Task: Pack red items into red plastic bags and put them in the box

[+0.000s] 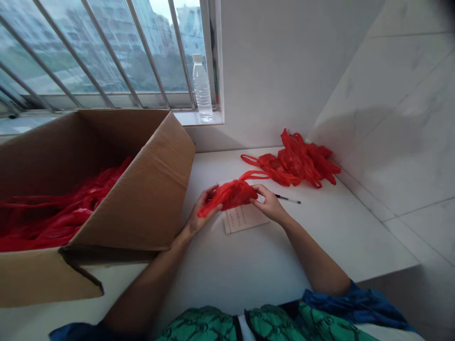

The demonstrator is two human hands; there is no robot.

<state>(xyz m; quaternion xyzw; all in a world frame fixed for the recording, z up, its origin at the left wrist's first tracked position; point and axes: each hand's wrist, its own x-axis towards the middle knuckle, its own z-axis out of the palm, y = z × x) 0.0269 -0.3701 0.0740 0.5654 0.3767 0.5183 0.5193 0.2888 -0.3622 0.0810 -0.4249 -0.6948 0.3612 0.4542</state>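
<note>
A red plastic bag [234,193] is stretched sideways between my two hands, just above the table. My left hand [205,206] grips its left end, fingers closed round the crumpled plastic. At the bag's right end, my right hand [266,201] pinches it between thumb and fingers. One looped handle trails from the bag towards the back right. Below it lies a small notebook [247,219] with writing on its page, partly covered by the bag. A dark pen [289,199] rests just right of my right hand.
On the left stands a large open cardboard box [156,184] holding many red bags [81,208]. A pile of red plastic bags [298,158] lies at the back right of the white table [241,265]. A clear bottle [202,90] stands on the sill by the barred window.
</note>
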